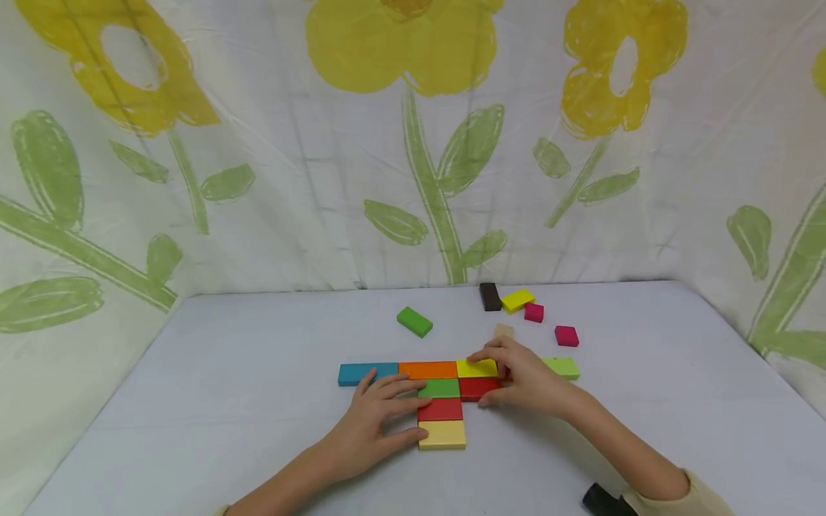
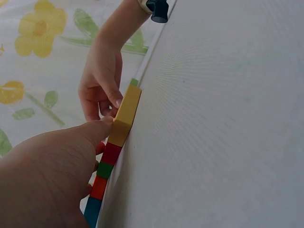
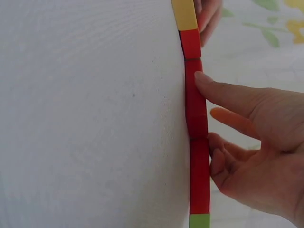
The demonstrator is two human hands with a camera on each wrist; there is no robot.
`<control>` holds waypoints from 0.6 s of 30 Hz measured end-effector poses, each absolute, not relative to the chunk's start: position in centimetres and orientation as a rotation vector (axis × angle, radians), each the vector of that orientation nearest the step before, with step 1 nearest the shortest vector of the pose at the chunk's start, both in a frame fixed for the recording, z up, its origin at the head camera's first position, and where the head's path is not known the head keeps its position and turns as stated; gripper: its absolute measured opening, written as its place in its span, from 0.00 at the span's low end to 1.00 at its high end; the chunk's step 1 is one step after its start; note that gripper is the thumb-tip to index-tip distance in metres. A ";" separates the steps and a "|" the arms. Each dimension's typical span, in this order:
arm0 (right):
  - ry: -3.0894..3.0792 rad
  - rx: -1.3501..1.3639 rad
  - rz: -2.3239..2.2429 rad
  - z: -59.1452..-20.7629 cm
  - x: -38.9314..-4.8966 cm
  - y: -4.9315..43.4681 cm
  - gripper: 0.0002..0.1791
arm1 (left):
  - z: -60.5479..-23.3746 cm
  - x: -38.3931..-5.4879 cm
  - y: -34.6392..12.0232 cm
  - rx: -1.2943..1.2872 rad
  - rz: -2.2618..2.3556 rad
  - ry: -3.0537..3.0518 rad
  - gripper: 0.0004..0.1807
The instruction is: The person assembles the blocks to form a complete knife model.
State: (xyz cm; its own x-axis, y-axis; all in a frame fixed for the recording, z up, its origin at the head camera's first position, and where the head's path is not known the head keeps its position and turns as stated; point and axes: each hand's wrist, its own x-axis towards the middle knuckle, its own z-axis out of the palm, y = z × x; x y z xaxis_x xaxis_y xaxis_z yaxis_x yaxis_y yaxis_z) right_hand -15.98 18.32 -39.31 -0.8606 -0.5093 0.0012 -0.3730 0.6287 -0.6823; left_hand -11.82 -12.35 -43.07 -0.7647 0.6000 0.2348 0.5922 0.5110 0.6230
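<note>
Coloured wooden blocks form a T-like layout on the table. Blue (image 1: 361, 373), orange (image 1: 431, 370) and yellow (image 1: 473, 368) blocks make up its far row. Below are a green block (image 1: 442, 388) and a red block (image 1: 476, 389), then another red block (image 1: 444, 410) and a cream block (image 1: 445, 433). My left hand (image 1: 376, 430) lies along the column's left side, its extended fingertips touching the blocks. The right hand (image 1: 532, 376) pinches across the upper red and yellow blocks, thumb at the red one's near edge, forefinger over the yellow. A further red block (image 3: 199, 175) shows beneath that hand.
A light green block (image 1: 564, 368) lies right of my right hand. Farther back are a loose green block (image 1: 414, 322), a black one (image 1: 490, 297), a yellow one (image 1: 518, 300), two crimson cubes (image 1: 566, 335) and a pale block (image 1: 504, 330). A flowered curtain (image 1: 271, 236) hangs behind the table.
</note>
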 end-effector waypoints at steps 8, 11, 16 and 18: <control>2.643 -0.733 -1.050 -39.4 -16.2 18.5 0.29 | -43.1 -11.8 -12.3 1.073 1.117 2.723 0.22; 2.641 -0.728 -1.056 -39.4 -16.2 18.5 0.28 | -43.1 -11.8 -12.3 1.074 1.115 2.725 0.22; 2.640 -0.723 -1.060 -39.5 -16.3 18.5 0.28 | -43.1 -11.8 -12.3 1.073 1.116 2.724 0.22; 2.641 -0.723 -1.058 -39.6 -16.3 18.5 0.28 | -43.1 -11.8 -12.3 1.072 1.116 2.722 0.22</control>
